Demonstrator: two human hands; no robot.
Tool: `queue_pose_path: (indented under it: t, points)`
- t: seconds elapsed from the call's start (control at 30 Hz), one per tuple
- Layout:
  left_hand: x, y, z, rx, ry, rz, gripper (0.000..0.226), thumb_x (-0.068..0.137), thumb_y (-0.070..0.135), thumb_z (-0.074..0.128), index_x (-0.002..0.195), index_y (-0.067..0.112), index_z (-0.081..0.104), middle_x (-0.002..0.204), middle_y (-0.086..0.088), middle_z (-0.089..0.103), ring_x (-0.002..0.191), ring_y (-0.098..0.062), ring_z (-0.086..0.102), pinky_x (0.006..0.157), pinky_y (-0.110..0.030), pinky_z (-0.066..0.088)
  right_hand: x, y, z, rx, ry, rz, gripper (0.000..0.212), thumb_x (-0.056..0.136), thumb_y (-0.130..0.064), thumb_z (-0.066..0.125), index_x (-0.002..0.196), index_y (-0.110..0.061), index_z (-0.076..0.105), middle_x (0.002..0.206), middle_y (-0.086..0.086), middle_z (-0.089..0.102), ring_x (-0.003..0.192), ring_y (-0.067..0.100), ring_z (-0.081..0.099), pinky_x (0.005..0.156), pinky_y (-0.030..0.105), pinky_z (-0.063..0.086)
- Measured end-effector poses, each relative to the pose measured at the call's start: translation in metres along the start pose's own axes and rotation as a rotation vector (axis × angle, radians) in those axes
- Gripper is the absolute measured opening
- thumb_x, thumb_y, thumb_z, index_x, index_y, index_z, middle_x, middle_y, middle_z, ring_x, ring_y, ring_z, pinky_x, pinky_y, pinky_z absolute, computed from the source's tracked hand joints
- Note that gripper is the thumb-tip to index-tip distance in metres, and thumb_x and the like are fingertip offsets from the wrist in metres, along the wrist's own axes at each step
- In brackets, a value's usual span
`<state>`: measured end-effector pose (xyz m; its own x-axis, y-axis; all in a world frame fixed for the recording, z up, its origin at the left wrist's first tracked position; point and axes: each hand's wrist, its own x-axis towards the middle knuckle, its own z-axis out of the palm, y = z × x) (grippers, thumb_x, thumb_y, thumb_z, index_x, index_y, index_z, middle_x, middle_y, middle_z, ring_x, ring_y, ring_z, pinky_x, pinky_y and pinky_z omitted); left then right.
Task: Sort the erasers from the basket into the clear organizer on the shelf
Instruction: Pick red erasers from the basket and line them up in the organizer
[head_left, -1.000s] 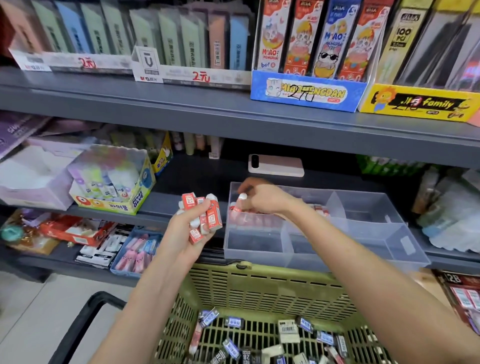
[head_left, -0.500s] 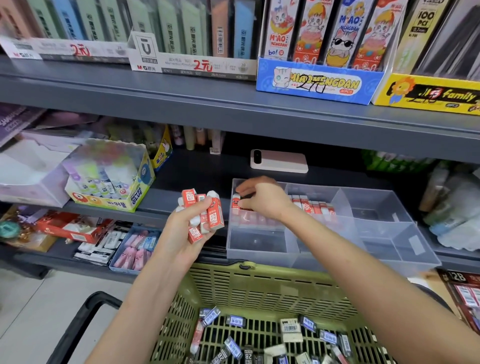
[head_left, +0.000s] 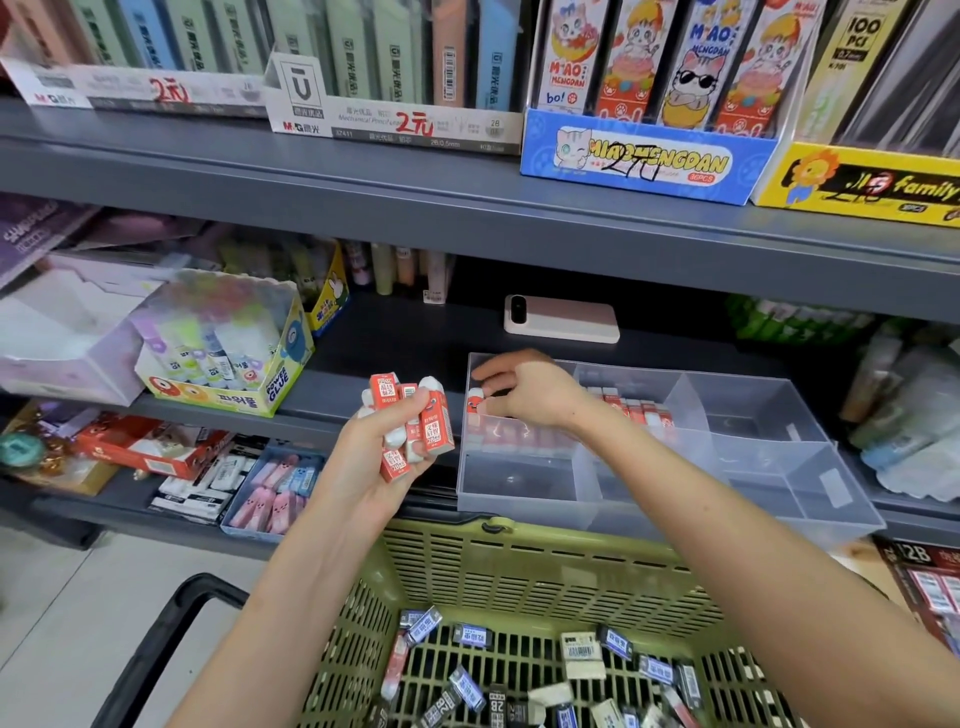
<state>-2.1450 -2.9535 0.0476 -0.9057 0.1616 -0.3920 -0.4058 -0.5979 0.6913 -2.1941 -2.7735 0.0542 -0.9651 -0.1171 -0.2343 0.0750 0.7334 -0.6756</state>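
My left hand (head_left: 374, 457) grips a bunch of several red-sleeved white erasers (head_left: 415, 423), held upright just left of the clear organizer (head_left: 753, 467) on the middle shelf. My right hand (head_left: 530, 387) reaches into the organizer's back-left compartment and pinches one red eraser (head_left: 474, 402) at the left end of a row of red erasers (head_left: 636, 410) standing there. Below, the green basket (head_left: 519, 566) holds several loose erasers (head_left: 576, 654) with dark blue, white and red sleeves.
A pink phone (head_left: 561, 319) lies on the shelf behind the organizer. A glue-stick box (head_left: 228, 358) stands to the left. The upper shelf edge (head_left: 467, 208) hangs above my hands. The basket's black handle (head_left: 156, 644) juts out at lower left. Boxes of stationery fill the lower shelf.
My right hand has lowered the eraser into the back-left compartment beside the row. My left hand keeps its bunch almost still. The view has tilted slightly.
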Motion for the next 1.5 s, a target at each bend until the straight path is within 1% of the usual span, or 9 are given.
queue_pose_path:
  t: [0.13, 0.2, 0.33, 0.5, 0.73, 1.03, 1.2, 1.33, 1.5]
  points:
    - [0.000, -0.001, 0.000, 0.062, -0.041, 0.023, 0.037, 0.059, 0.018, 0.073, 0.093, 0.015, 0.057, 0.069, 0.002, 0.072, 0.065, -0.009, 0.070, 0.054, -0.026, 0.056, -0.023, -0.021, 0.004, 0.074, 0.334, -0.156, 0.013, 0.087, -0.033, 0.062, 0.090, -0.025, 0.072, 0.090, -0.008, 0.072, 0.082, 0.003, 0.063, 0.076, 0.024, 0.050]
    - [0.000, -0.001, 0.001, 0.095, -0.081, 0.046, 0.037, 0.062, 0.019, 0.072, 0.095, 0.014, 0.057, 0.071, 0.001, 0.071, 0.067, -0.010, 0.070, 0.054, -0.025, 0.054, -0.040, -0.035, 0.002, 0.345, 0.224, -0.206, 0.016, 0.086, -0.038, 0.064, 0.075, -0.028, 0.070, 0.068, -0.009, 0.068, 0.061, -0.001, 0.058, 0.059, 0.018, 0.045]
    - [0.000, -0.003, 0.001, 0.135, -0.138, 0.073, 0.039, 0.068, 0.019, 0.072, 0.103, 0.009, 0.059, 0.091, -0.010, 0.069, 0.081, -0.020, 0.067, 0.065, -0.030, 0.055, -0.056, -0.045, -0.001, 0.480, -0.084, -0.163, 0.020, 0.078, -0.023, 0.075, 0.095, -0.014, 0.069, 0.066, 0.000, 0.066, 0.057, 0.016, 0.055, 0.048, 0.021, 0.045]
    - [-0.002, -0.004, 0.007, -0.053, -0.118, -0.021, 0.027, 0.070, 0.023, 0.070, 0.088, 0.008, 0.056, 0.070, -0.007, 0.063, 0.064, -0.015, 0.064, 0.041, -0.018, 0.044, -0.035, -0.030, -0.025, 0.653, 0.230, -0.026, 0.021, 0.077, 0.001, 0.072, 0.084, -0.014, 0.060, 0.070, 0.007, 0.065, 0.046, 0.012, 0.056, 0.048, 0.021, 0.050]
    - [-0.006, 0.002, 0.005, -0.407, -0.044, -0.121, 0.010, 0.077, 0.007, 0.062, 0.085, 0.002, 0.060, 0.078, -0.017, 0.062, 0.067, -0.026, 0.061, 0.051, -0.029, 0.051, -0.010, -0.007, -0.004, 0.027, 0.213, 0.154, 0.008, 0.074, -0.011, 0.071, 0.074, -0.004, 0.066, 0.074, 0.017, 0.068, 0.064, 0.025, 0.064, 0.066, 0.032, 0.053]
    - [-0.012, 0.005, 0.007, -0.232, -0.027, -0.079, 0.041, 0.069, 0.009, 0.064, 0.108, -0.004, 0.058, 0.082, -0.020, 0.070, 0.067, -0.025, 0.070, 0.054, -0.030, 0.056, -0.011, -0.020, -0.001, -0.406, 0.192, 0.178, 0.028, 0.079, -0.023, 0.065, 0.058, -0.008, 0.054, 0.062, 0.005, 0.054, 0.061, 0.023, 0.051, 0.058, 0.022, 0.041]
    - [-0.014, 0.004, 0.007, -0.100, -0.133, -0.030, 0.034, 0.076, 0.018, 0.062, 0.102, -0.002, 0.060, 0.082, -0.017, 0.070, 0.065, -0.021, 0.068, 0.052, -0.028, 0.054, -0.042, -0.046, -0.002, 0.146, 0.187, -0.116, 0.038, 0.090, -0.047, 0.052, 0.084, -0.017, 0.074, 0.069, -0.001, 0.065, 0.072, 0.013, 0.060, 0.073, 0.031, 0.048]
    - [-0.017, 0.004, 0.008, -0.032, -0.200, -0.004, 0.026, 0.078, 0.019, 0.061, 0.098, 0.001, 0.062, 0.078, -0.015, 0.070, 0.066, -0.024, 0.070, 0.053, -0.029, 0.055, -0.055, -0.058, -0.003, 0.330, -0.037, -0.105, 0.020, 0.084, -0.033, 0.067, 0.082, -0.014, 0.073, 0.073, -0.002, 0.066, 0.065, 0.001, 0.055, 0.059, 0.020, 0.046]
    - [-0.018, 0.005, 0.009, 0.006, -0.176, 0.006, 0.033, 0.076, 0.022, 0.062, 0.102, 0.003, 0.058, 0.086, -0.018, 0.073, 0.071, -0.025, 0.072, 0.055, -0.030, 0.057, -0.053, -0.054, -0.016, 0.699, 0.035, 0.004, 0.014, 0.089, -0.018, 0.061, 0.082, -0.006, 0.063, 0.074, 0.009, 0.065, 0.059, 0.012, 0.058, 0.055, 0.021, 0.050]
